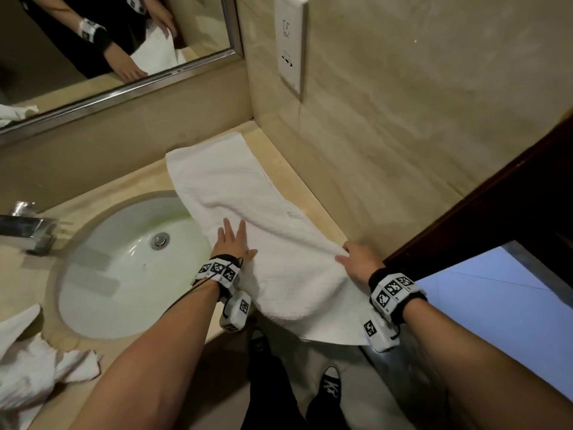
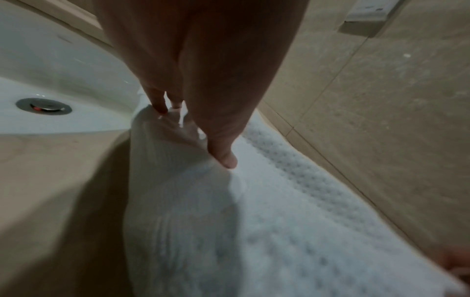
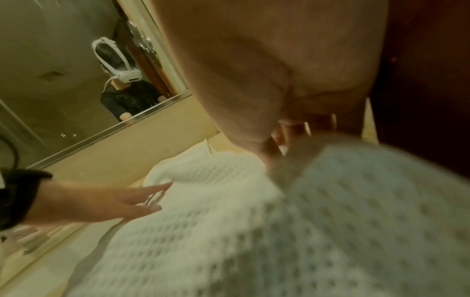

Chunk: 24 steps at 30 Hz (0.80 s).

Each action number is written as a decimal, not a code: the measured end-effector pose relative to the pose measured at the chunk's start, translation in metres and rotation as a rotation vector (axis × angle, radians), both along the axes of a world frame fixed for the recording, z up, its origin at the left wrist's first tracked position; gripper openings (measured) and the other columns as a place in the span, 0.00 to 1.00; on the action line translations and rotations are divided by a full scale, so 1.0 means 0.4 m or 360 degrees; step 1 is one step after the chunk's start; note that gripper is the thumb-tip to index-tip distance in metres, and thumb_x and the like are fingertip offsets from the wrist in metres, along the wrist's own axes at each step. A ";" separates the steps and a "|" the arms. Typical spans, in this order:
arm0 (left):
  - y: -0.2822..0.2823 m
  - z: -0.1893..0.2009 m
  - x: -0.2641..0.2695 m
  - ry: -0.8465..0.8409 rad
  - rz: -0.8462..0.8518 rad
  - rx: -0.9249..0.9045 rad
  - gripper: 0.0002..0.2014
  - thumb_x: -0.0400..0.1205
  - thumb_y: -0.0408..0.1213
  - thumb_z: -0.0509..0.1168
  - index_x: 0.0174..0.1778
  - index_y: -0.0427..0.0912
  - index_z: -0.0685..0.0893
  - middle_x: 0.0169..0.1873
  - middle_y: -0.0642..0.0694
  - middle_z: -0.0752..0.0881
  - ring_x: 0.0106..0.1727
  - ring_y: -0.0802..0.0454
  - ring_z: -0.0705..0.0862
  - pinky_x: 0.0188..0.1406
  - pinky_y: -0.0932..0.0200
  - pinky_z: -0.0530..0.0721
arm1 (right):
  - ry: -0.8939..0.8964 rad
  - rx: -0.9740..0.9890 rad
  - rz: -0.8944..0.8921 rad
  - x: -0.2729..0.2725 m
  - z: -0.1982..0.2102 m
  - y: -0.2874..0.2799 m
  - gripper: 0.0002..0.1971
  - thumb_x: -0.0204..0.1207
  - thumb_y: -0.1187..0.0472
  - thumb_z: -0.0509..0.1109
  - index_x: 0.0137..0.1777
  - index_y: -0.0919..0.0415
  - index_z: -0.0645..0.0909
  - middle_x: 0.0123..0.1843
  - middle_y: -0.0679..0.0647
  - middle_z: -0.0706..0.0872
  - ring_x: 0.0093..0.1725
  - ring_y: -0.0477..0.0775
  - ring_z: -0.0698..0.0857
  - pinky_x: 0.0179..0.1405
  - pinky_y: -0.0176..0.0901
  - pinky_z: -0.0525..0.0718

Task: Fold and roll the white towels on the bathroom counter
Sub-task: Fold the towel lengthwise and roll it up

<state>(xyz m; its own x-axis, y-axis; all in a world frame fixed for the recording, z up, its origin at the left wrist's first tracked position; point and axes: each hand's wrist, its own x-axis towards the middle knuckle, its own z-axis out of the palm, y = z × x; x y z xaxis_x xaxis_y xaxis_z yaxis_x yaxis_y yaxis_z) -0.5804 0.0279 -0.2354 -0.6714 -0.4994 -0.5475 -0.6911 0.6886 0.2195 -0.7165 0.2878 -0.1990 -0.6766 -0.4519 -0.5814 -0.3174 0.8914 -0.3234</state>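
Head view: I see my left hand flat, fingers straight and spread, pressing white towel beside sink. My right hand grasps towel's right edge, fingers curled under fabric, thumb on top. Right wrist view blurred; fingertips there hard to make out. Towel's near end hangs off counter, partly hidden behind right wrist. Towel: waffle texture, long strip stretching away from both hands toward wall corner. Second towel crumpled well left of left hand, cut off by frame.
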 end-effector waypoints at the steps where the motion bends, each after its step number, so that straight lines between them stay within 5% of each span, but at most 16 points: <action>1: -0.001 0.002 0.002 0.0013 0.0006 -0.0001 0.41 0.85 0.49 0.60 0.85 0.48 0.39 0.83 0.37 0.32 0.84 0.34 0.40 0.82 0.41 0.56 | 0.0084 -0.0007 -0.0018 0.000 -0.002 -0.001 0.19 0.86 0.55 0.62 0.71 0.66 0.73 0.68 0.66 0.80 0.65 0.65 0.81 0.61 0.48 0.78; 4: -0.004 0.015 0.011 0.0060 0.0042 0.0047 0.43 0.83 0.47 0.65 0.85 0.48 0.43 0.84 0.39 0.35 0.85 0.35 0.42 0.82 0.41 0.56 | -0.0024 0.0178 0.0013 0.020 -0.014 -0.012 0.25 0.84 0.57 0.64 0.76 0.66 0.66 0.71 0.66 0.78 0.67 0.65 0.80 0.63 0.51 0.81; 7: -0.004 0.040 0.046 0.0240 0.0110 -0.0028 0.41 0.76 0.46 0.74 0.82 0.46 0.59 0.84 0.40 0.53 0.83 0.38 0.55 0.78 0.43 0.65 | -0.0135 0.0165 -0.0008 0.030 -0.024 -0.022 0.31 0.81 0.55 0.69 0.77 0.69 0.63 0.71 0.65 0.78 0.67 0.64 0.81 0.60 0.48 0.79; 11: 0.040 0.044 0.127 0.0324 0.0546 -0.0268 0.42 0.66 0.52 0.80 0.70 0.37 0.67 0.67 0.36 0.71 0.68 0.35 0.71 0.63 0.41 0.77 | -0.0093 0.0033 -0.0164 0.029 -0.038 -0.023 0.34 0.78 0.53 0.72 0.75 0.73 0.63 0.68 0.66 0.80 0.65 0.64 0.82 0.53 0.46 0.79; 15: 0.095 0.010 0.184 0.0426 0.1265 0.0350 0.43 0.64 0.48 0.83 0.66 0.31 0.69 0.59 0.37 0.80 0.61 0.36 0.80 0.57 0.49 0.80 | -0.0077 -0.0059 -0.0198 0.042 -0.050 -0.035 0.38 0.77 0.51 0.74 0.76 0.73 0.60 0.68 0.68 0.80 0.65 0.66 0.81 0.56 0.50 0.80; 19: 0.145 0.001 0.199 0.0494 0.1340 0.0827 0.24 0.71 0.44 0.79 0.53 0.28 0.86 0.52 0.34 0.89 0.50 0.39 0.87 0.48 0.53 0.83 | -0.0048 -0.0178 -0.0206 0.056 -0.067 -0.033 0.41 0.74 0.50 0.76 0.75 0.73 0.58 0.67 0.69 0.80 0.64 0.68 0.81 0.56 0.52 0.81; 22: 0.165 -0.007 0.207 0.0671 0.1490 0.1028 0.29 0.63 0.51 0.77 0.52 0.32 0.87 0.51 0.34 0.90 0.53 0.36 0.88 0.58 0.39 0.86 | -0.0016 -0.0256 -0.0250 0.059 -0.077 -0.026 0.39 0.74 0.52 0.77 0.73 0.73 0.60 0.66 0.69 0.80 0.63 0.67 0.82 0.56 0.52 0.80; 24: 0.173 0.009 0.214 0.0768 0.1433 0.0997 0.23 0.73 0.45 0.74 0.59 0.34 0.82 0.58 0.37 0.87 0.58 0.37 0.86 0.63 0.38 0.83 | -0.0030 -0.0373 -0.0305 0.056 -0.082 -0.021 0.28 0.73 0.55 0.78 0.63 0.67 0.66 0.58 0.65 0.81 0.58 0.64 0.83 0.51 0.48 0.78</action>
